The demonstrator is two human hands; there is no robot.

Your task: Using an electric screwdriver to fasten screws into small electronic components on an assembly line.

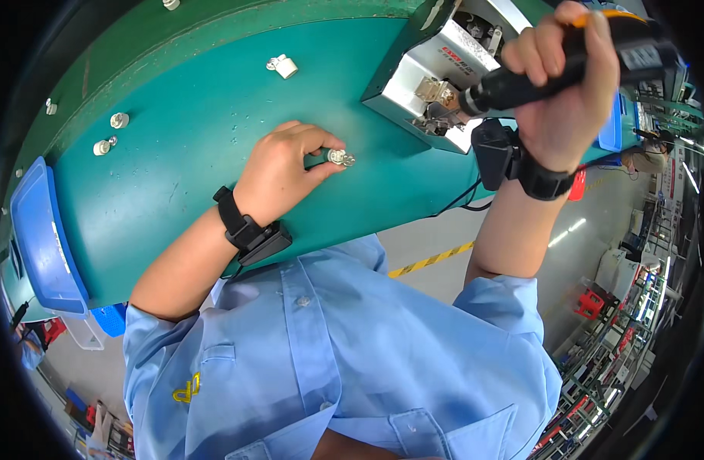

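Note:
My left hand (pixel 281 162) rests low over the green table mat (pixel 214 92). Its thumb and fingers pinch a small white cylindrical part with metal fittings (pixel 339 157). On the right, my right hand (pixel 560 100) is wrapped round a black electric screwdriver (pixel 513 83) with an orange band near its top. The screwdriver's front end points left, at the front of a silver screw feeder (pixel 421 65). Whether its tip touches a screw there is too small to tell. A similar white part (pixel 285 67) lies farther back on the mat.
Two more white parts (pixel 119 120) (pixel 101 147) lie at the left of the mat, near a blue tray (pixel 70 264). A raised green ledge (pixel 145 46) runs along the back. A black cable (pixel 463 201) hangs over the near edge by the feeder.

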